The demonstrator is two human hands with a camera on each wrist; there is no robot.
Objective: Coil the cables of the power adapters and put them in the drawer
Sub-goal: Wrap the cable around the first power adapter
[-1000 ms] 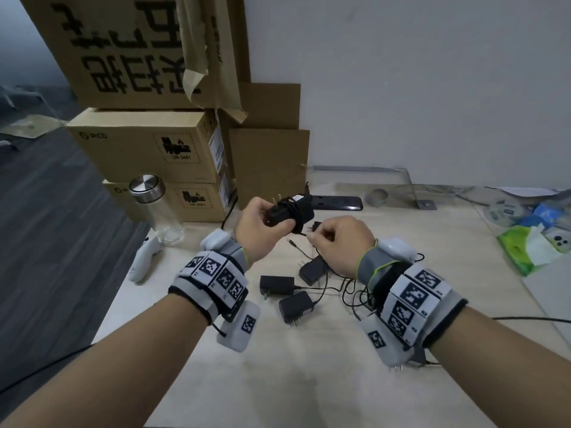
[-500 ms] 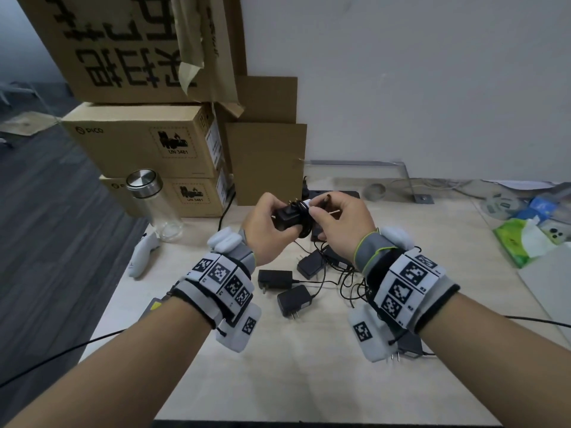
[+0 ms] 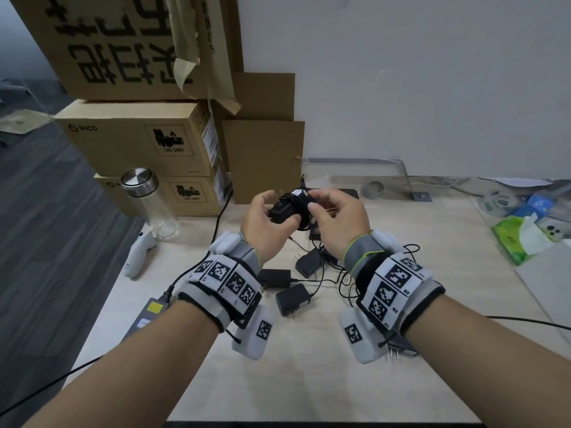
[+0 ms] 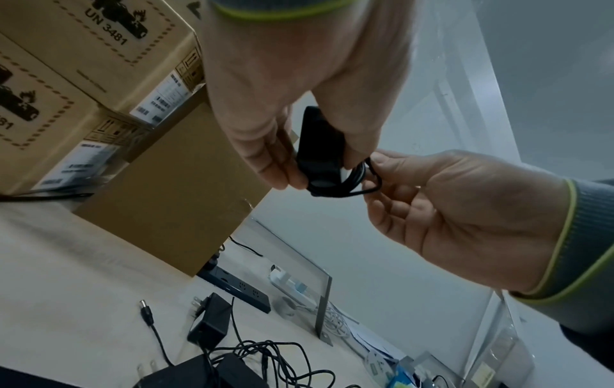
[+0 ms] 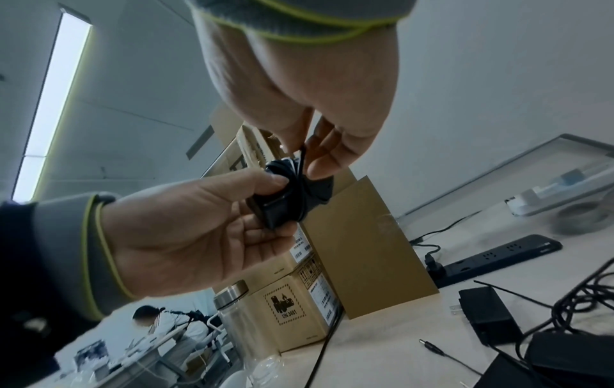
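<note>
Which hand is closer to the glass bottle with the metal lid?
Left. The left hand holds the adapter just right of the glass bottle, with bare table between them. The right hand pinches the cable on the adapter's far side, farther away.

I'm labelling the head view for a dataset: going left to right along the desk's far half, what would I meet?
White controller → glass bottle → left hand → held adapter → right hand → green tissue pack.
</note>
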